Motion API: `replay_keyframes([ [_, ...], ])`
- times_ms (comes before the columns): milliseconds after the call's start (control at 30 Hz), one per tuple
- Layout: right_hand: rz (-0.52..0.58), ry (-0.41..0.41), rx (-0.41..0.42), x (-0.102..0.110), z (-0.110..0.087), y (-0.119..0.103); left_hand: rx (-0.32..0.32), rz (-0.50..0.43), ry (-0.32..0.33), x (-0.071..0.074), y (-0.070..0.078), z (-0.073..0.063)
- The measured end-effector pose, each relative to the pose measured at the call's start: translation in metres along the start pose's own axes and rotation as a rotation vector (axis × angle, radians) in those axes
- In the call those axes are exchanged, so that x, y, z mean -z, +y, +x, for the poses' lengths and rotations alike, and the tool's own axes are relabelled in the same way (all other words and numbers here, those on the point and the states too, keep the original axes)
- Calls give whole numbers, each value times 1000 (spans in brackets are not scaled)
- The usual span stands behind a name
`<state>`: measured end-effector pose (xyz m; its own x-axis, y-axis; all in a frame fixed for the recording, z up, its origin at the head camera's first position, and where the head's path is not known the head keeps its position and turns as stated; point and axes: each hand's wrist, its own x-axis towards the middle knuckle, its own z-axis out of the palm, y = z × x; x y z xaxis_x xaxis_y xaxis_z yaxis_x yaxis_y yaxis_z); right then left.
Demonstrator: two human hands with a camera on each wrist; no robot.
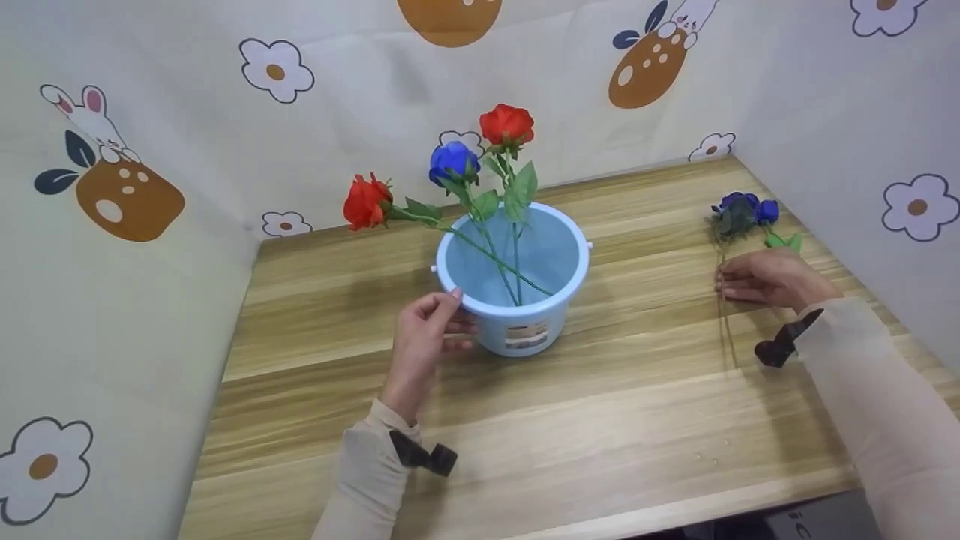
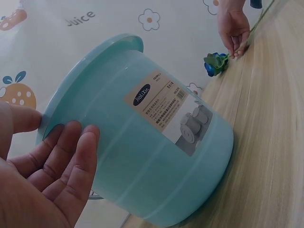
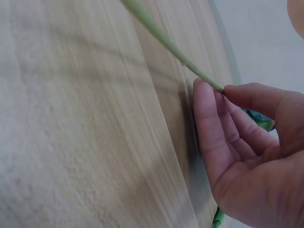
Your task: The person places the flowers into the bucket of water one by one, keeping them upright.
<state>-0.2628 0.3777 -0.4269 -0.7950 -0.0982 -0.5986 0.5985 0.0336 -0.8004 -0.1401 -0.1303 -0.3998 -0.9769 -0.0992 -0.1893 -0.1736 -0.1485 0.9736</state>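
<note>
A light blue bucket (image 1: 551, 247) stands on the table. Two red roses (image 1: 507, 124) and a blue rose (image 1: 454, 163) lean in it, one red bloom hanging out past the left side. My left hand (image 1: 424, 334) holds the bucket's near-left rim, thumb at the edge and fingers against the outer wall, beside the printed label (image 2: 164, 111). Over at the right, my right hand (image 1: 772, 277) pinches a thin green stem (image 3: 161, 40) between thumb and fingertips. Its blue rose (image 1: 733, 216) is blurred and points toward the back.
Another blue rose (image 1: 767, 211) with a green leaf lies beyond my right hand, near the table's right edge. Printed cloth walls (image 1: 352, 90) enclose the wooden table (image 1: 600, 420) at the back and sides. A dark grey object (image 1: 825, 517) shows below the front edge.
</note>
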Motion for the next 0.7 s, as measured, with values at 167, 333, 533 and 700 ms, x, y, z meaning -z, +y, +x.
replay_keyframes([
  [167, 33, -15, -20, -6, 0, -3, -7, -5, -1, 0, -1, 0],
  [333, 65, -13, -25, -11, -1, -6, -3, -1, -6, 1, -1, 1],
  [533, 72, -5, -2, -19, 0, -8, 8, -11, -3, 0, -1, 1],
  [700, 75, -24, 22, -25, -1, -11, 7, -4, -3, 0, -1, 1],
])
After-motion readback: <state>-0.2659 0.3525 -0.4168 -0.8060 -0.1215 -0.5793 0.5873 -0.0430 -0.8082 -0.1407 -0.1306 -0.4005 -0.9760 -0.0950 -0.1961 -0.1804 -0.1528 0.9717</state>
